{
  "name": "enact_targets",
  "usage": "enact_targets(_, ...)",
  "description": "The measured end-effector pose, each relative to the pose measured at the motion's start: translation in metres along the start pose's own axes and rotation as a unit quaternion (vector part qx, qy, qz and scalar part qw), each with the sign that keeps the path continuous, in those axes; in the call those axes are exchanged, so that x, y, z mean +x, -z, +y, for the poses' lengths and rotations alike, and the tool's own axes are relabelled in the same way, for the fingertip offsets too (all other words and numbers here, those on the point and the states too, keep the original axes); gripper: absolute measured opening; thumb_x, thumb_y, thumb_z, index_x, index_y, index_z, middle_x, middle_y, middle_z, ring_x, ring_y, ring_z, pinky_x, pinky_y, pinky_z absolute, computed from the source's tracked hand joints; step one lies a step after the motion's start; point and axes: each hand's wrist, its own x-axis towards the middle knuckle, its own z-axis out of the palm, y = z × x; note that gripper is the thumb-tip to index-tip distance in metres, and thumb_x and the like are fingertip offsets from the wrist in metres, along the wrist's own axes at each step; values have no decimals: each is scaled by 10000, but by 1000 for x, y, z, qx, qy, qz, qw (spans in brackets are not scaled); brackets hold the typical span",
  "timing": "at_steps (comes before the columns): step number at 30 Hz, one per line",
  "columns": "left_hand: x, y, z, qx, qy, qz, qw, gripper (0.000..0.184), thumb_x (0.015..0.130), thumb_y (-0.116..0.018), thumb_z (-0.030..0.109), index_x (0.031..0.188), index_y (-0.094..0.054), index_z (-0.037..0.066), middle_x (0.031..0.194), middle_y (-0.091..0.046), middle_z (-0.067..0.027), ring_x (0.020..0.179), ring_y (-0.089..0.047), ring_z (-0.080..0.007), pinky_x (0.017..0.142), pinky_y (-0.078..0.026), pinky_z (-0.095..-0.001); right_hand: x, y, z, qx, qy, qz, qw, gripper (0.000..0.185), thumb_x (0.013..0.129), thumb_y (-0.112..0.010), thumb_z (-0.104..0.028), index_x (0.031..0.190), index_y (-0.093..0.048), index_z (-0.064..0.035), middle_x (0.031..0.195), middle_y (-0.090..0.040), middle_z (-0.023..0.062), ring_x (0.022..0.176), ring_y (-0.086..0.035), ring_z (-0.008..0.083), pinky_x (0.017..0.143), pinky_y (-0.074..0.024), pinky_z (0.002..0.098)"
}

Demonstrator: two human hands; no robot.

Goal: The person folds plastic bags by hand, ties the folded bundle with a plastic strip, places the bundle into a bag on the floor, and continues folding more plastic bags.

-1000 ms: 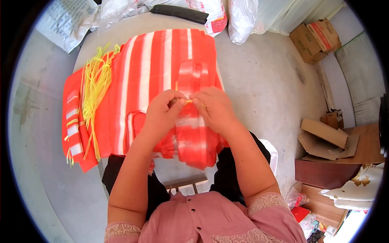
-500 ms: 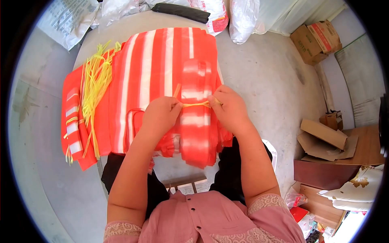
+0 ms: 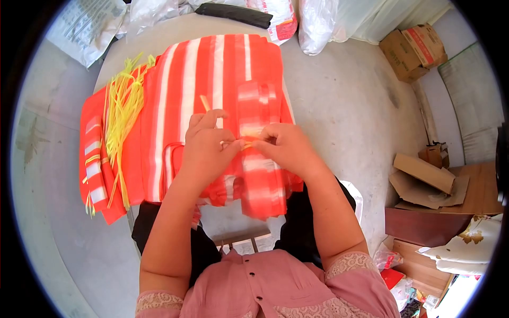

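One left hand [image 3: 208, 151], one right hand [image 3: 285, 149], pinching yellow tie [image 3: 247, 144] across striped bundle [image 3: 261, 185]; pale tabletop [image 3: 183, 27], grey floor [image 3: 344, 100], cardboard boxes [image 3: 408, 55]

print shows in several places, but no word or number can be read.
beyond the bundle [image 3: 260, 180] and far to its left, a pale sack [image 3: 87, 34] bears rows of characters, too blurred to make out; almost straight beyond the bundle, a white bag [image 3: 281, 24] has red lettering, also unclear; beyond the bundle and well to its right, a box [image 3: 411, 55] shows faint green marks and a red panel, neither legible.
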Motion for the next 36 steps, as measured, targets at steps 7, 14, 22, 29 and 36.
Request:
enact_targets(7,-5,0,10,-202,0,-43,978,192,837,-838,190,1015,-829,120,1507,-548,-92,1365,-465,-350,1160,-387,-445,-5,-8,-18,-193,55,9,980,310,985,-648,-312,857,-672,-31,873,-699,151,836,-685,354,731,-525,471)
enact_targets(14,3,-12,-2,-389,195,50,899,456,920,-736,80,1371,-668,86,1453,-587,-94,1321,-541,-272,1144,-419,-416,1,-9,-1,-83,22,25,996,314,1007,-620,-314,930,-694,-19,896,-702,173,852,-687,370,747,-531,476)
enact_targets(22,-3,-31,11,-144,25,-42,988,205,871,-761,82,1061,-744,9,927,-686,-113,929,-657,-270,796,-530,-398,1,-5,1,9,14,-15,1000,255,990,-679,-277,971,-682,-23,892,-710,138,828,-682,300,748,-539,414)
enact_targets(29,-5,-39,8,-263,187,-76,943,178,1030,-673,181,1024,-717,9,747,-621,-101,690,-593,-161,646,-473,-336,-4,0,-7,27,12,-21,999,154,943,-728,-141,1044,-651,-54,942,-694,97,832,-660,250,755,-538,378)
enact_targets(36,-9,-34,18,-146,81,-30,986,227,1026,-613,209,991,-687,-3,847,-684,-210,788,-667,-389,691,-513,-471,-3,-13,0,-139,253,116,950,283,892,-689,-9,1168,-706,-71,1042,-707,102,1008,-665,324,851,-560,426)
